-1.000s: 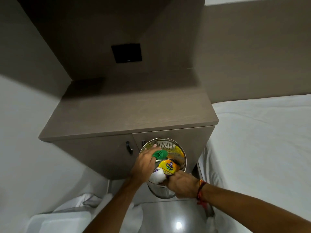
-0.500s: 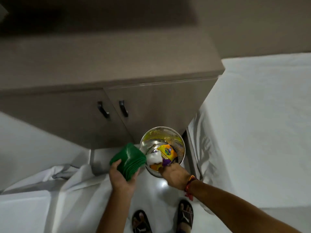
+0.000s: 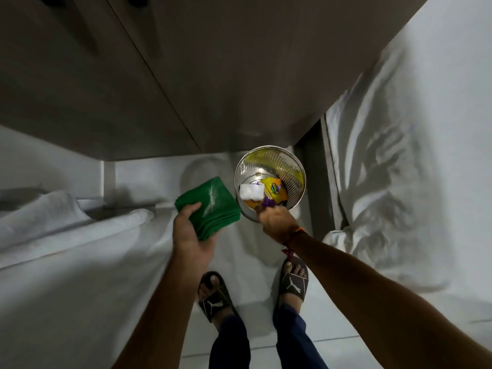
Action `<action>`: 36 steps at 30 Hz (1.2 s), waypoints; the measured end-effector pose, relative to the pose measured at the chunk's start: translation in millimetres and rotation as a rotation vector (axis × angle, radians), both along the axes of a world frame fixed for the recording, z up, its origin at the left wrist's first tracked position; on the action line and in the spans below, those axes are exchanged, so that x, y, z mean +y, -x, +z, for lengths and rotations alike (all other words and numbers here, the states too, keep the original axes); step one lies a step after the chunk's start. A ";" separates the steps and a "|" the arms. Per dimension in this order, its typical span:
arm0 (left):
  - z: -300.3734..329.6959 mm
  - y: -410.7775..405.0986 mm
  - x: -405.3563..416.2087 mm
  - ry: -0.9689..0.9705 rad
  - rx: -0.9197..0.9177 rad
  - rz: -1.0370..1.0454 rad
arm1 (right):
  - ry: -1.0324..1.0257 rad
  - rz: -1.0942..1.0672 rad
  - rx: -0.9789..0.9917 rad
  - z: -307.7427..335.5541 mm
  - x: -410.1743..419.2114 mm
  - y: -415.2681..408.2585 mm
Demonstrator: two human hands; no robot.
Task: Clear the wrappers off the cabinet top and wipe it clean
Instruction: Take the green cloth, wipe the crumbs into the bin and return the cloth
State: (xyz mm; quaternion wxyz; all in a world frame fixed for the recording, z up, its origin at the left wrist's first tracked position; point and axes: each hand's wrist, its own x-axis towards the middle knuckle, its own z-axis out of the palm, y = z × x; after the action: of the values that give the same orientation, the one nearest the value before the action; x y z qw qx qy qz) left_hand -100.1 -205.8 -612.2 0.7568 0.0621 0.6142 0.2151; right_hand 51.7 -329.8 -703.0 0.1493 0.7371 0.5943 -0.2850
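Head view looked down at the floor. Left hand [image 3: 190, 233] was closed around a folded green cloth [image 3: 210, 206], thumb on top, held just left of the metal bin [image 3: 269, 182]. Right hand [image 3: 278, 218] gripped the bin's near rim, fingers curled over it. Wrappers [image 3: 274, 193] lay inside the bin, with a white wad [image 3: 250, 193] beside them. Cabinet [image 3: 186, 75] front rose ahead of both hands; its top was out of view. Cloth hand likely wipes next, so reach goes up and forward.
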 end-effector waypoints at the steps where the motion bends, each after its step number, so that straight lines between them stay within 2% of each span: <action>1: -3.7 2.2 0.2 0.002 0.005 -0.015 | -0.010 -0.047 0.006 -5.2 1.3 -1.6; 5: -11.7 9.4 -0.4 0.005 0.007 -0.060 | -0.112 -0.007 -0.040 -12.8 7.2 0.8; 8: -11.0 6.7 0.9 -0.006 0.014 -0.075 | -0.030 0.008 -0.061 -18.1 5.8 -3.3; 10: -6.6 3.8 2.1 -0.027 0.022 -0.080 | -0.101 -0.057 -0.033 -18.9 -1.0 -4.9; 12: 2.2 0.2 2.0 -0.051 0.025 -0.069 | -0.070 -0.199 0.099 -3.5 6.5 -8.3; 15: 35.5 -4.2 3.6 -0.120 0.030 -0.054 | -0.211 -0.590 0.347 47.6 27.4 -8.1; 18: 90.3 -9.8 7.1 -0.364 0.124 -0.096 | -0.448 -1.039 0.720 134.8 62.8 -0.4; 20: 139.5 -4.3 12.6 -0.698 0.297 -0.203 | -0.494 -1.215 1.043 208.0 88.8 12.2; 23: 211.6 18.3 20.2 -1.170 0.561 -0.430 | -0.367 -1.224 1.311 312.3 124.0 37.4; 25: 261.9 42.1 21.9 -1.286 0.619 -0.509 | -0.289 -1.150 1.395 366.8 141.7 59.9; 27: 306.5 70.5 20.6 -1.308 0.582 -0.438 | -0.253 -1.090 1.468 404.0 156.7 86.8; 29: 341.3 114.4 21.6 -1.244 0.541 -0.222 | -0.212 -1.088 1.536 432.6 168.7 127.4; 32: 366.0 188.6 25.9 -0.909 0.362 0.216 | -0.098 -1.020 1.547 451.3 177.4 193.1; 34: 366.6 243.9 29.4 -0.680 0.247 0.335 | 0.008 -0.888 1.464 457.5 179.5 242.1; 36: 359.3 295.5 28.6 -0.561 0.250 0.377 | 0.075 -0.767 1.309 456.2 180.8 286.4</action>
State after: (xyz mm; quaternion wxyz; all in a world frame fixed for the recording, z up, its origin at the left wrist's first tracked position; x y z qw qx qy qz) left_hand -395.7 -177.2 -252.9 0.5765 0.1787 0.6197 0.5016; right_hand -234.7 -149.0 -246.7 -0.3185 0.5671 0.2535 -0.7160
